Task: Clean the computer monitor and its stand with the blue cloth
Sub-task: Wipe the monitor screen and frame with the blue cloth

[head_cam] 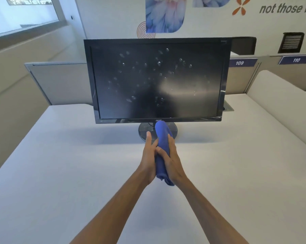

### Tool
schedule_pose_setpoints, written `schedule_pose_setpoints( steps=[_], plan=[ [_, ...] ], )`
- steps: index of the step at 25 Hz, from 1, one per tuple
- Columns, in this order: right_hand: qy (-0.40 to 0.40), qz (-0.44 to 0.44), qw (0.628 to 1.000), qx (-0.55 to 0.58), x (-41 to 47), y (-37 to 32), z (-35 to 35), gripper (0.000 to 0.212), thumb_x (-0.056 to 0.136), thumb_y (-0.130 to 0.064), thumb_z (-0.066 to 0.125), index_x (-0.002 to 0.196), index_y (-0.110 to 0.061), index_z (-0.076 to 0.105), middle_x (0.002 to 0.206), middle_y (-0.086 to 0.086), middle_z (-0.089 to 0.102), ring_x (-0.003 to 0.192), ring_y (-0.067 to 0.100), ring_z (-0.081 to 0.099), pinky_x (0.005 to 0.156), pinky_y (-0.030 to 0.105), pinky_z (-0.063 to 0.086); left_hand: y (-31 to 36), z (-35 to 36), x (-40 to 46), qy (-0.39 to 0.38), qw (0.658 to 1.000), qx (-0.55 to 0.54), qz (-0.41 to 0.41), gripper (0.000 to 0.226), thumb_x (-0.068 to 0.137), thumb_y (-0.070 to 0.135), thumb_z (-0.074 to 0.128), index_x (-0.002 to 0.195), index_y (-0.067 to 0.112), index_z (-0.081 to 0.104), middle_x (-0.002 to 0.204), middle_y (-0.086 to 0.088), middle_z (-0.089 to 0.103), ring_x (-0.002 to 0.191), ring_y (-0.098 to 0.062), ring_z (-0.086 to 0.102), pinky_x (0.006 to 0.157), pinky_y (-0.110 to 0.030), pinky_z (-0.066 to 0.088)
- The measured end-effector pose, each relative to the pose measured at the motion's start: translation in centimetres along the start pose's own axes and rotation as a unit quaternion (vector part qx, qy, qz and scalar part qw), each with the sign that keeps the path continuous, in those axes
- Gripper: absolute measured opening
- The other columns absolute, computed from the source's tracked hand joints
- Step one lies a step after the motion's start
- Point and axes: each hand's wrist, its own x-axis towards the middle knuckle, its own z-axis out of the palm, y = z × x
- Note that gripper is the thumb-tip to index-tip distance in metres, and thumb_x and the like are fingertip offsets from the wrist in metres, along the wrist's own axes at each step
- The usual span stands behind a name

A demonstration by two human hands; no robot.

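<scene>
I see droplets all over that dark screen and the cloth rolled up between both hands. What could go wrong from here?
1. The droplets on the monitor may run down toward the bottom bezel before they are wiped.
2. The blue cloth is bunched between the left hand and right hand; used like that, it may smear rather than wipe evenly.
3. The monitor sits on one small round stand, so hard pressing could tip it backward.

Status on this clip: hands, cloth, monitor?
Left hand and right hand both gripping rolled cloth. Monitor spotted with droplets, unwiped. Stand behind cloth. Nothing in the way.
</scene>
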Motion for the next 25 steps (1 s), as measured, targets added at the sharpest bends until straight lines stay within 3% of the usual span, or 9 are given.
schedule_pose_setpoints(
  steps=[4,7,9,12,14,17,21,23,25],
  plan=[
    [0.05,0.04,0.986,0.154,1.7,-2.1,3.1,0.043,0.096,-0.033,0.057,0.138,-0.034,0.047,0.131,-0.007,0.06,0.112,0.013,0.064,0.099,0.036,0.051,2.4,-1.8,-0.1,-0.034,0.999,0.014,0.012,0.06,0.094,0.065,0.033,0.117,0.022,0.068,0.11,-0.002,0.073,0.097,-0.015,0.072,0.087,-0.029,0.058],
    [0.086,0.115,0.947,0.288,3.1,-3.7,4.8,0.031,0.09,-0.034,0.062,0.116,-0.018,0.062,0.098,0.005,0.074,0.086,0.021,0.071,0.081,0.039,0.056,3.9,-3.8,0.3,-0.045,0.989,0.13,0.063,0.051,0.092,0.063,0.034,0.112,0.031,0.068,0.098,0.016,0.072,0.087,-0.002,0.07,0.067,-0.016,0.055],
    [0.094,0.153,0.922,0.344,3.9,-4.6,5.1,0.042,0.084,-0.039,0.065,0.115,-0.01,0.063,0.088,0.009,0.072,0.076,0.024,0.067,0.074,0.038,0.054,4.8,-5.8,0.9,-0.048,0.968,0.212,0.125,0.048,0.093,0.065,0.037,0.109,0.033,0.069,0.103,0.019,0.071,0.099,-0.001,0.066,0.076,-0.013,0.049],
    [0.092,0.153,0.919,0.353,5.2,-6.0,4.8,0.029,0.091,-0.035,0.057,0.106,-0.011,0.063,0.083,0.007,0.068,0.068,0.022,0.061,0.067,0.033,0.052,5.2,-9.0,2.6,0.028,0.93,0.298,0.214,0.035,0.1,0.046,0.045,0.108,0.023,0.07,0.109,0.014,0.07,0.103,-0.001,0.062,0.089,-0.019,0.045],
    [0.084,0.141,0.926,0.339,6.2,-7.0,4.3,0.024,0.093,-0.034,0.054,0.101,-0.013,0.063,0.083,0.005,0.067,0.068,0.021,0.06,0.065,0.032,0.05,4.4,-11.5,4.3,0.092,0.9,0.366,0.217,0.031,0.098,0.044,0.051,0.119,0.026,0.064,0.124,0.011,0.065,0.115,-0.005,0.058,0.096,-0.023,0.042],
    [0.076,0.094,0.942,0.312,8.7,-8.8,3.6,0.027,0.094,-0.03,0.054,0.111,-0.012,0.063,0.096,0.005,0.066,0.077,0.02,0.061,0.07,0.032,0.05,2.1,-16.0,6.8,0.146,0.805,0.543,0.187,0.05,0.096,0.053,0.049,0.138,0.026,0.051,0.149,0.005,0.047,0.137,-0.016,0.042,0.11,-0.033,0.034],
    [0.05,-0.039,0.974,0.218,12.5,-12.4,3.5,0.019,0.098,-0.018,0.048,0.111,-0.021,0.062,0.097,-0.006,0.069,0.088,0.012,0.065,0.077,0.023,0.051,-0.1,-21.0,8.2,0.156,0.67,0.707,0.166,0.087,0.086,0.076,0.011,0.15,0.023,0.035,0.161,-0.001,0.026,0.15,-0.023,0.021,0.12,-0.046,0.016],
    [0.028,-0.105,0.978,0.177,14.7,-14.2,3.8,0.025,0.099,-0.017,0.046,0.12,-0.02,0.06,0.107,-0.008,0.068,0.095,0.006,0.065,0.082,0.02,0.051,-1.0,-23.0,8.5,0.163,0.646,0.73,0.155,0.101,0.08,0.082,-0.006,0.152,0.022,0.032,0.163,-0.002,0.022,0.151,-0.024,0.017,0.12,-0.049,0.012],
    [0.024,-0.162,0.977,0.138,17.0,-15.7,4.6,0.036,0.098,-0.023,0.047,0.132,-0.015,0.055,0.121,-0.002,0.065,0.109,0.01,0.062,0.096,0.03,0.05,-1.7,-24.2,8.5,0.165,0.646,0.733,0.134,0.106,0.076,0.082,-0.014,0.154,0.023,0.026,0.164,0.001,0.015,0.152,-0.021,0.012,0.121,-0.047,0.007]
  ],
)
